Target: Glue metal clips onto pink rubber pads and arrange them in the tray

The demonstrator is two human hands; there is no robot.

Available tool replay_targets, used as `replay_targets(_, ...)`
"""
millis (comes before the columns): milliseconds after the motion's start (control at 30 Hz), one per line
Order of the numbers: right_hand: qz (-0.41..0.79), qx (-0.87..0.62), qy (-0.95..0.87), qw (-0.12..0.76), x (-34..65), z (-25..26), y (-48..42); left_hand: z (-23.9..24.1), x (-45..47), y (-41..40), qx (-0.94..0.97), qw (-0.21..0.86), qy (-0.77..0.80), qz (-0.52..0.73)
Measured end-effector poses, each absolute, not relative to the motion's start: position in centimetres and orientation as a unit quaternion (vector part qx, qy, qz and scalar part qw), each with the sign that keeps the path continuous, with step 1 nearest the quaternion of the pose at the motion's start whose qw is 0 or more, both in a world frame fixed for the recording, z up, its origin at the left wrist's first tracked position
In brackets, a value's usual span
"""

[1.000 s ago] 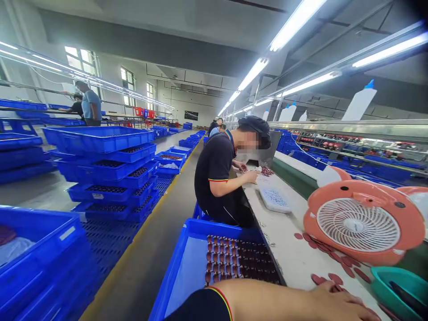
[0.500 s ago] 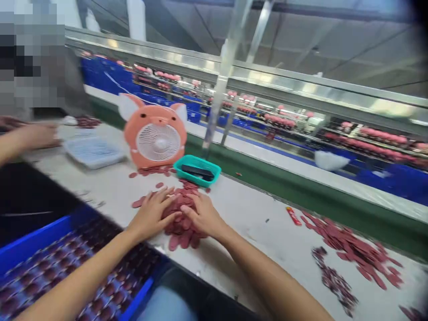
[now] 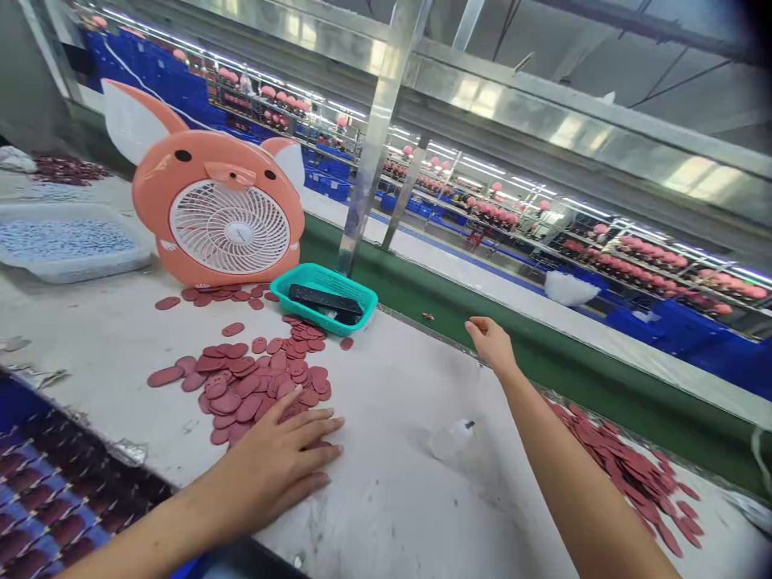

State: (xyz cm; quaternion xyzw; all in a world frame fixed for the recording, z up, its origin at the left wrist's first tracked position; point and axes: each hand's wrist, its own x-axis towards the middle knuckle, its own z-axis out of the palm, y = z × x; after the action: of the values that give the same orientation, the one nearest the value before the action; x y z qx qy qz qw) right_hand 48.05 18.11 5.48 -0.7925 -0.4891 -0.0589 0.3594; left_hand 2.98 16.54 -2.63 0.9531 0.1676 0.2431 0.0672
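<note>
My left hand (image 3: pixel 289 458) lies with fingers spread on the near right edge of a pile of dark red oval pieces (image 3: pixel 247 386), which are flat and thin. The hand covers part of that pile. Over the far edge of the white table (image 3: pixel 386 418), by the green belt (image 3: pixel 410 301), my right hand (image 3: pixel 493 346) is raised with its fingers curled together. Whatever it may hold is hidden. A teal basket (image 3: pixel 367 310) with a black object (image 3: pixel 326 299) in it stands behind the pile.
An orange animal-shaped fan (image 3: pixel 150 193) stands at the back left, beside a white tray (image 3: pixel 78 269) of small bluish bits. More red ovals (image 3: pixel 639 474) lie at right, partly behind my right forearm. A blue crate of dark red pieces (image 3: pixel 60 515) sits below the table's near edge.
Both hands were on the pile. My right hand has left it and moved right to the belt side; the left has shifted to the pile's near right edge. The view has come closer.
</note>
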Motion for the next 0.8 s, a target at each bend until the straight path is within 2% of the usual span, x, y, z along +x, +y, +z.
replay_targets(200, -0.009, -0.811, -0.535, 0.238, 52.4, 0.7, 27.2, 2.2, 2.2, 25.2, 0.944, 0.073, 0.257, 0.195)
replay_targets(367, 0.010, -0.812, -0.551, 0.191, 55.6, -1.4, 30.2, 2.5, 3.5, 31.5, 0.956, 0.112, 0.252, 0.099)
replay_targets(567, 0.030, -0.801, -0.573, 0.171, 55.7, -3.1, 27.3, 3.1, 1.5, 30.3, 0.947, 0.143, 0.269, 0.103)
replay_targets(800, 0.048, -0.846, -0.497, 0.189, 52.3, 0.2, 21.9, 2.7, 7.8, 27.3, 0.954, 0.105, 0.238, 0.149)
